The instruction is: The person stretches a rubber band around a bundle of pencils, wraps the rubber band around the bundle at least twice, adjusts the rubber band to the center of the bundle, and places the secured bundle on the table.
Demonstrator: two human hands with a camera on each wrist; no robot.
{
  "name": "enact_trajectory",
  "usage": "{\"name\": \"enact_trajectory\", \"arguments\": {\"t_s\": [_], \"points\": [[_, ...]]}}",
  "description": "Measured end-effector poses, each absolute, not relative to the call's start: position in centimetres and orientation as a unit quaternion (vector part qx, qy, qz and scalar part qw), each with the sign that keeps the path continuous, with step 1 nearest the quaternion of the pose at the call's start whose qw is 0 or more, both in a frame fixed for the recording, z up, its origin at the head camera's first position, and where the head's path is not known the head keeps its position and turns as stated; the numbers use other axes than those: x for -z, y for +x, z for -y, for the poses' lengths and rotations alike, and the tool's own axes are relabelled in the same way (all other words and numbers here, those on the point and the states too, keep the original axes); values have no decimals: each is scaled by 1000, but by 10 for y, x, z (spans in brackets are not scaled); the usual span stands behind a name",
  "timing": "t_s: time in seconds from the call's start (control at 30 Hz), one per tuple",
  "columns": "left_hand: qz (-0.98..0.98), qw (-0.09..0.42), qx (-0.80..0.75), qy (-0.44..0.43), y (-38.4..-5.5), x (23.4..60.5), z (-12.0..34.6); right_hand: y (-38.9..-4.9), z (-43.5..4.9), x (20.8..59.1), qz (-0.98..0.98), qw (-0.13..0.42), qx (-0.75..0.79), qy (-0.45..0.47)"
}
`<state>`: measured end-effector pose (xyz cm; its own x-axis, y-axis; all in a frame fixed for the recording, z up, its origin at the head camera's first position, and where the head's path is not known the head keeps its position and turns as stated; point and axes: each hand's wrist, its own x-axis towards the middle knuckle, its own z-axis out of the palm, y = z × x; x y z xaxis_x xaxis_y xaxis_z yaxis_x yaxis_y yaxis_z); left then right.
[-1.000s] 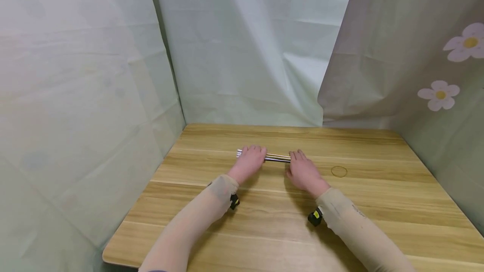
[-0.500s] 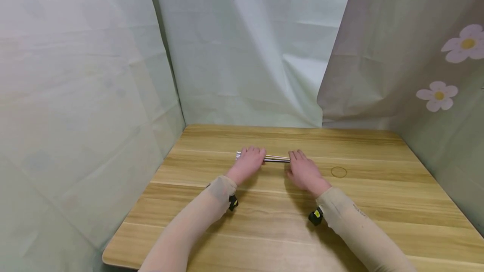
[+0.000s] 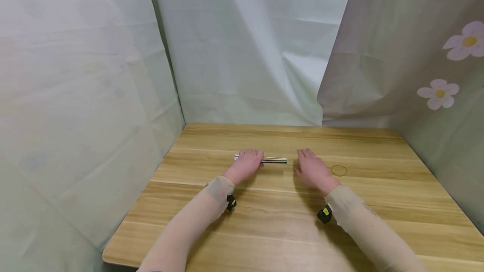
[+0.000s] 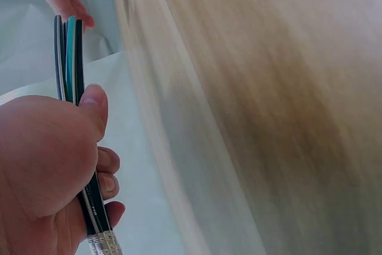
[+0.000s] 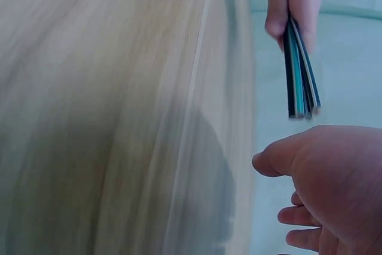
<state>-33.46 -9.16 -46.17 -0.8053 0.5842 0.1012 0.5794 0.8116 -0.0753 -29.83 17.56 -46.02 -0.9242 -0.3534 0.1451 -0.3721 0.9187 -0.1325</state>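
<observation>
My left hand (image 3: 247, 165) grips a small bundle of pencils (image 3: 276, 160) around the middle, held roughly level over the wooden table. Dark and teal barrels show in the left wrist view, their blunt ends (image 4: 70, 25) pointing toward the other hand. At the opposite end of the bundle is a silvery, patterned section (image 4: 104, 243). My right hand (image 3: 313, 169) is just off the bundle's right end, holding nothing, thumb apart from the loosely bent fingers (image 5: 301, 216). Beside it on the table lies a thin yellowish rubber band (image 3: 339, 171).
The wood-grain table (image 3: 264, 230) spreads out under both arms. Pale cloth sheets (image 3: 245, 53) hang behind it and along both sides, with white flowers printed on the right one. A small black device (image 3: 325, 213) sits at each wrist.
My right hand has let go of the pencils and drawn back to the right, baring their right end. The left hand still holds them and has shifted slightly left.
</observation>
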Motion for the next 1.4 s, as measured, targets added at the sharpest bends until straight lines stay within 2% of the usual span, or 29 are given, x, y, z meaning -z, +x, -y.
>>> {"name": "enact_trajectory", "arguments": {"t_s": [0.27, 0.43, 0.97, 1.4], "points": [[953, 47, -19, -298, -331, 464, 100, -296, -199, 456, 980, 57, -77, 174], [951, 56, -19, -305, -331, 466, 103, -298, -223, 454, 977, 64, -78, 190], [953, 42, -14, -300, -334, 472, 114, -293, -315, 455, 974, 13, -126, 187], [953, 43, -13, -301, -332, 464, 117, -288, -334, 459, 960, 30, -157, 229]]}}
